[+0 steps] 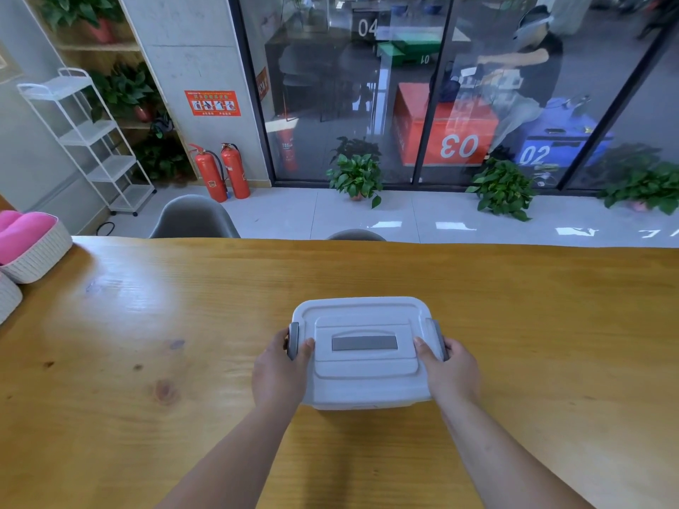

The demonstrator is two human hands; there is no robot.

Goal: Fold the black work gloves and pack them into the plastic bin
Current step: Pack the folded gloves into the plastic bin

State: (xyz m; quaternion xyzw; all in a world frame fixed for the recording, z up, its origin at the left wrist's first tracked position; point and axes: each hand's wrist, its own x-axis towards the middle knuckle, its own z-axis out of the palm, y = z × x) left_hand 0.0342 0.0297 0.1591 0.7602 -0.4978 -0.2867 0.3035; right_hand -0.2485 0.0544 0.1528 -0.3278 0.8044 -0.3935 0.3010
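Note:
A white plastic bin (363, 383) with its lid on sits on the wooden table in front of me. The lid carries a grey handle strip and a grey latch at each end. My left hand (281, 369) grips the left end, thumb on the lid and fingers curled round the left latch (293, 339). My right hand (450, 372) grips the right end the same way at the right latch (437, 330). No black gloves are in sight; the lid hides the bin's inside.
The wooden table (183, 343) stretches wide on both sides. A white woven basket (36, 257) with pink cloth stands at the far left edge. Two grey chairs (193, 218) sit beyond the table's far edge.

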